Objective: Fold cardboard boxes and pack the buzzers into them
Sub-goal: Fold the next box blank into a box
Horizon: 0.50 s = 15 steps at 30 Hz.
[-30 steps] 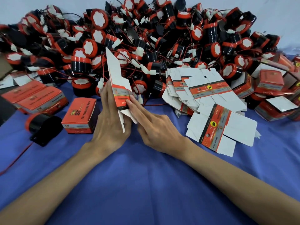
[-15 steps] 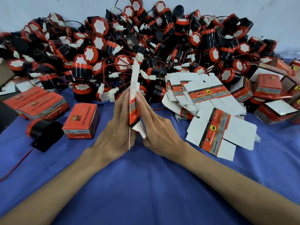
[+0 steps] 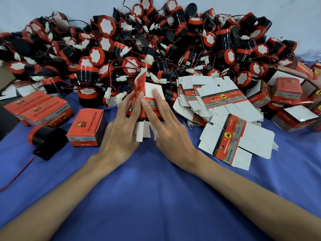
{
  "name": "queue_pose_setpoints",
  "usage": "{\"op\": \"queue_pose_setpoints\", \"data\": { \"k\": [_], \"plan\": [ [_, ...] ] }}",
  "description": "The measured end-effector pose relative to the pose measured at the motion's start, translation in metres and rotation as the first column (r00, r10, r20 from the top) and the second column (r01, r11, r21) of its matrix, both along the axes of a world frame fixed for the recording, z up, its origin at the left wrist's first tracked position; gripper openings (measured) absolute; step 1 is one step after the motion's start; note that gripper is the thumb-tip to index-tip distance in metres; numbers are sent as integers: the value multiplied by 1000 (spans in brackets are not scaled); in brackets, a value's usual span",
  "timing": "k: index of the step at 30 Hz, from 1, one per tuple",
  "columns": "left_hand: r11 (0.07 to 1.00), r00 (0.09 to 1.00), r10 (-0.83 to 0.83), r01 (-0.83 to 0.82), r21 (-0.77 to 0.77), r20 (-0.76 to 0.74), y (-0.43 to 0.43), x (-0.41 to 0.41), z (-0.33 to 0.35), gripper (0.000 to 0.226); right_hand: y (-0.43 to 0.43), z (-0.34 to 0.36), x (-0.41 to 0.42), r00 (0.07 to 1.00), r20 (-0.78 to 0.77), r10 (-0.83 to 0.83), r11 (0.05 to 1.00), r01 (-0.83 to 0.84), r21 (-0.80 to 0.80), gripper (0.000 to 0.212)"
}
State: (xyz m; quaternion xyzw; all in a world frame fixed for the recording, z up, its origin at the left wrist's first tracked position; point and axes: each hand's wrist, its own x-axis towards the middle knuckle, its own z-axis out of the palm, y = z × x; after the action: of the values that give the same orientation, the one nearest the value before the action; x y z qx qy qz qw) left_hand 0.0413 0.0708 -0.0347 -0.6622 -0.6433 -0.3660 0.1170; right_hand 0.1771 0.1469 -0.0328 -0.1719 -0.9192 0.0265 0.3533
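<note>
A red-and-white cardboard box blank (image 3: 150,100) stands upright on the blue cloth between my two hands, partly opened into shape. My left hand (image 3: 121,126) presses its left panel with straight fingers. My right hand (image 3: 165,126) lies against its right panel, fingers straight, one fingertip on the white top flap. White bottom flaps (image 3: 142,132) hang below. A huge heap of black-and-red buzzers (image 3: 156,49) with red wires fills the back. One loose buzzer (image 3: 46,138) lies at the left.
Flat box blanks (image 3: 213,100) are fanned out right of my hands, one (image 3: 234,141) lying apart nearer me. A folded orange box (image 3: 86,126) stands left of my left hand, longer boxes (image 3: 36,108) further left, more folded boxes (image 3: 286,105) far right.
The blank was pressed flat on edge between my palms; now it has spread open into a box shape, and my fingers have moved onto its side panels.
</note>
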Motion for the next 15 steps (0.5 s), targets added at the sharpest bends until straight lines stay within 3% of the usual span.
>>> {"op": "queue_pose_setpoints", "data": {
  "k": [6,12,15],
  "plan": [
    [998,998,54,-54,-39,12,1,-6,-4,94,4,-2,1,998,-66,-23,998,20,-58,61],
    [997,984,-74,78,-15,161,3,-14,-9,64,21,-3,2,945,-322,-52,908,-89,-409,72],
    [982,966,-168,182,-52,199,1,-12,-9,78,25,-3,4,882,-458,-114,790,-199,-579,71]
  ]
}}
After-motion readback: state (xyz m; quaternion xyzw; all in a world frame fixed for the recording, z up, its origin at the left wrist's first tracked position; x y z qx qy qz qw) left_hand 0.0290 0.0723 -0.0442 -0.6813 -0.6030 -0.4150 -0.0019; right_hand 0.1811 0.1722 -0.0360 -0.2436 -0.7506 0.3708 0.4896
